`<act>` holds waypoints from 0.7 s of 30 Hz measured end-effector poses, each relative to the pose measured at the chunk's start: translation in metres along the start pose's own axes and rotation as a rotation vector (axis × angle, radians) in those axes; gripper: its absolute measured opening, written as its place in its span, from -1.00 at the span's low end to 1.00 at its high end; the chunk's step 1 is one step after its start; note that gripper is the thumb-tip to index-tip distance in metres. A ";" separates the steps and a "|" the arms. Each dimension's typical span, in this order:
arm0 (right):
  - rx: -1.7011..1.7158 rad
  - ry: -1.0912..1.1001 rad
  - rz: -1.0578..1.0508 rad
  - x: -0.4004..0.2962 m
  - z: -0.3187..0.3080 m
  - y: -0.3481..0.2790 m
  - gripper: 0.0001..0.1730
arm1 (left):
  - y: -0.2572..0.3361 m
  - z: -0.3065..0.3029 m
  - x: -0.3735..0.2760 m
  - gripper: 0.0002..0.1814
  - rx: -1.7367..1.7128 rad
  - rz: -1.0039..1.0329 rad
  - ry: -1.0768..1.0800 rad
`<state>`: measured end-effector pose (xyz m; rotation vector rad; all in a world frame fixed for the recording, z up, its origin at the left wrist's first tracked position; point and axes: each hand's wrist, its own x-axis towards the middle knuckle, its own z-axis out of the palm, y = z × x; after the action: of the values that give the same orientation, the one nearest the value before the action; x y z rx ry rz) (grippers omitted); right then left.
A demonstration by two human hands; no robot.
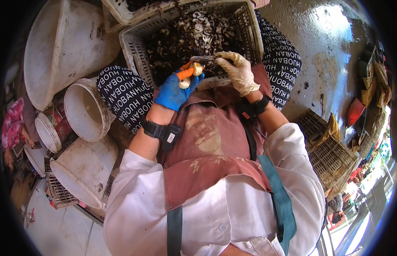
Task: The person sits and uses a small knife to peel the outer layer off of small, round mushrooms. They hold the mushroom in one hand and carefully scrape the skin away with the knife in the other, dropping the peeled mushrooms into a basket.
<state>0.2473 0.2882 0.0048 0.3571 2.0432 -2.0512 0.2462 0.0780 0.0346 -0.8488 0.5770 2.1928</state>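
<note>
My left hand (178,88), in a blue glove with orange finger covers, holds a pale, peeled roundish piece (197,69) between its fingers. A second whitish piece (184,83) rests in the same palm. My right hand (237,70), in a cream rubber glove, grips a narrow metal blade or peeler (203,58), whose far end lies just above the upper piece. Whether they touch is not clear. Both hands are over the near edge of a dirty white plastic crate (256,35), which holds dark and pale peelings (198,32).
Another crate (121,16) adjoins at the top. White buckets (86,110) and large tubs (57,54) stand or lie at the left, near another person (14,123). Slatted crates (333,160) are at the right, beside wet floor (313,64).
</note>
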 end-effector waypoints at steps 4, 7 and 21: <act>0.000 -0.044 -0.028 -0.012 0.015 -0.004 -0.83 | -0.002 0.001 0.003 -0.67 0.022 0.023 0.083; 0.039 0.055 0.089 0.002 -0.007 0.002 -0.79 | 0.001 0.001 0.003 -0.64 0.028 0.024 0.090; 0.134 -0.079 -0.016 -0.020 0.019 -0.012 -0.82 | -0.003 -0.004 0.004 -0.60 -0.098 -0.047 0.037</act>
<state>0.2625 0.2686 0.0229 0.2785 1.8749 -2.1821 0.2478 0.0794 0.0282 -0.9470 0.4660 2.1807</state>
